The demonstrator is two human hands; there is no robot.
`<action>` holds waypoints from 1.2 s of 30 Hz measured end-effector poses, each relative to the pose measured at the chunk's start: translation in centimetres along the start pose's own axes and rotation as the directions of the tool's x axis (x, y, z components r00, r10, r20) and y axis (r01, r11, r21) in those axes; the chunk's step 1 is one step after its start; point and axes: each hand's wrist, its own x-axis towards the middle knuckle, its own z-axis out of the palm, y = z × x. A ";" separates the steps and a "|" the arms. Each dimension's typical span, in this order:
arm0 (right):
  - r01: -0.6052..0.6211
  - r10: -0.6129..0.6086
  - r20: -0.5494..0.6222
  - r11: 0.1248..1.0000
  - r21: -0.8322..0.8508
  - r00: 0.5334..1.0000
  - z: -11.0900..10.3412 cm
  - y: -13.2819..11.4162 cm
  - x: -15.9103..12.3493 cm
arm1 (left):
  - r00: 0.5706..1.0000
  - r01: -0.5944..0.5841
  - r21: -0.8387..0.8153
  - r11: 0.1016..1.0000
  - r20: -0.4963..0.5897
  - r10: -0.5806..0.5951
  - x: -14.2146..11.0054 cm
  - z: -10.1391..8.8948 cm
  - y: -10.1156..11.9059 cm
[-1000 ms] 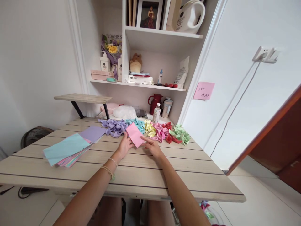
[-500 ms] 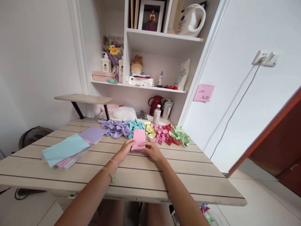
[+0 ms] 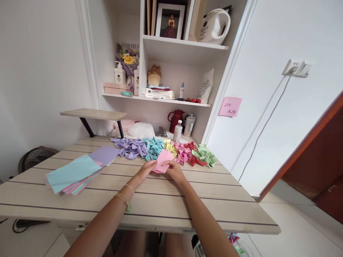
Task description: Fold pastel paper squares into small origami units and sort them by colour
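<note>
A folded pink sheet of paper [image 3: 163, 159] is held up just above the table, tilted with its top to the right. My left hand [image 3: 147, 170] is closed on its left edge. On the opposite edge, my right hand [image 3: 174, 170] pinches the same paper. Right behind it lie folded paper pieces in groups: purple [image 3: 131, 147], blue [image 3: 153, 147], yellow [image 3: 169, 145], pink [image 3: 183, 152], red [image 3: 192, 160] and green [image 3: 205, 155]. To the left is a fanned stack of coloured paper sheets [image 3: 73, 172], light blue on top, with a purple sheet [image 3: 104, 155] beside it.
The slatted wooden table [image 3: 222, 200] carries a small raised shelf [image 3: 93, 114] at back left. A clear bottle [image 3: 178, 132], a red jug [image 3: 175, 121] and a tumbler [image 3: 189, 125] stand behind the folded pieces. A pink note [image 3: 230, 106] sticks to the wall.
The pink paper has turned from upright to leaning right, still between both hands. My left hand has shifted slightly right along its edge. The camera view has moved a little.
</note>
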 end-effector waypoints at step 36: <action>-0.107 0.107 -0.026 0.994 0.027 0.994 0.0 -0.9 0.0 | 0.984 0.129 -0.022 0.991 -0.119 -0.130 -0.4 0.2 0.3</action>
